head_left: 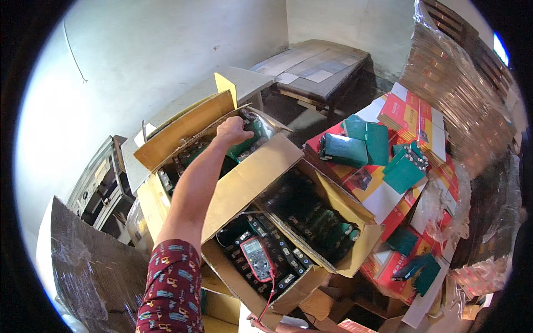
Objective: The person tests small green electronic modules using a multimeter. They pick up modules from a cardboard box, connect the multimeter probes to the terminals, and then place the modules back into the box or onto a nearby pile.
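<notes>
From the lower left my left arm reaches into the upper cardboard box (251,173). There my left hand (232,132) is closed with its fingers bent down at a green block-shaped battery cell (242,146); part of its grip is hidden. More cells with metal terminals stand in this box. In front, a second cardboard box (294,291) holds rows of dark cells in two compartments. A red-and-grey multimeter (257,260) lies on the near rows, its red lead running down to the lower edge. Beside that lead, my right hand (259,323) shows only in part, its fingers unclear.
On the right, red-and-yellow printed cardboard (355,180) carries several loose green cells (345,149). Plastic-wrapped cardboard stacks (452,83) rise at far right, another wrapped stack (91,277) at lower left. Behind the boxes stand a grey table (222,83) and a cardboard-covered table (316,58).
</notes>
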`<action>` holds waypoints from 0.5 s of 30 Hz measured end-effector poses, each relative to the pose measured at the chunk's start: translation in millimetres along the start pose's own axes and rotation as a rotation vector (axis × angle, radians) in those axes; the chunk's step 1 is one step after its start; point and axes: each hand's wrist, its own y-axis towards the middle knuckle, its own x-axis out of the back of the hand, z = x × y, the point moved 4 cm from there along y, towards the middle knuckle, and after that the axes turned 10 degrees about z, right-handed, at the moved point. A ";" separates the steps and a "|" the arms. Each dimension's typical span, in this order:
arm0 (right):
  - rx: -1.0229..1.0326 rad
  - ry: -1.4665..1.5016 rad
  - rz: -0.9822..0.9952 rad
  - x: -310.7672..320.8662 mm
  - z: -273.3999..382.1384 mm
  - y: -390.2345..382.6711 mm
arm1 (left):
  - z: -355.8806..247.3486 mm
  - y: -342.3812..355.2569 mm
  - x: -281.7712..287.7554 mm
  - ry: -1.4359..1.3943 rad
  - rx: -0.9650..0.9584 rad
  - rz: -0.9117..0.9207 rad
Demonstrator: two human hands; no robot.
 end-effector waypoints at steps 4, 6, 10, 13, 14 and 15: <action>0.005 0.044 0.036 -6.5 13.9 13.5 | 44.4 27.0 0.6 -0.405 -0.277 -0.157; -0.011 0.058 0.024 -4.1 13.1 12.5 | 20.7 -17.7 49.6 -0.527 -0.387 -0.394; -0.046 0.087 -0.056 3.2 4.9 4.5 | 6.3 -177.1 57.6 -0.868 -0.534 -0.699; -0.065 0.148 -0.081 -24.0 -9.0 -6.9 | 58.9 -311.0 -44.0 -0.833 -0.522 -0.761; -0.076 0.173 -0.102 -27.4 -14.2 -8.6 | 72.4 -352.9 -88.2 -0.868 -0.348 -0.694; -0.089 0.223 -0.084 -44.5 -10.4 -11.7 | 90.2 -412.2 -132.8 -0.884 -0.144 -0.637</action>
